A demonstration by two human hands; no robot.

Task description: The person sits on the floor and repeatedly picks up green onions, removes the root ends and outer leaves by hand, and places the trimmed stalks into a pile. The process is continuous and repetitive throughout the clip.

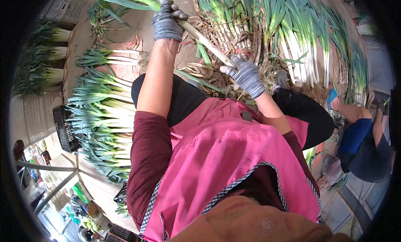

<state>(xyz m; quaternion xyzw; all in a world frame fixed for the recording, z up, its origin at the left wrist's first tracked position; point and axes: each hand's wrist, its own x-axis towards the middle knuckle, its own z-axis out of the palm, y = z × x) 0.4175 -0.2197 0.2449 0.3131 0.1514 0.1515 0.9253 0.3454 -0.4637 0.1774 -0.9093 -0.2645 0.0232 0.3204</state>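
Observation:
Both my hands wear striped grey gloves. They hold one long green onion (206,42) stretched at a slant between them. My left hand (168,21) is closed around its upper stalk, just below the green leaves, which spread away to the far left. Lower and to the right, my right hand (245,75) grips the white stalk near its root end. The roots themselves are hidden by that hand. Dry brown leaf scraps (196,73) lie on the ground between and beneath my hands.
To my left lies a long row of green onions (112,121), white ends toward me. More unpeeled green onions (227,23) and white-stalked ones (303,46) lie ahead and to the right. Black crates (64,129) stand at the left. Another person (363,146) sits at the far right.

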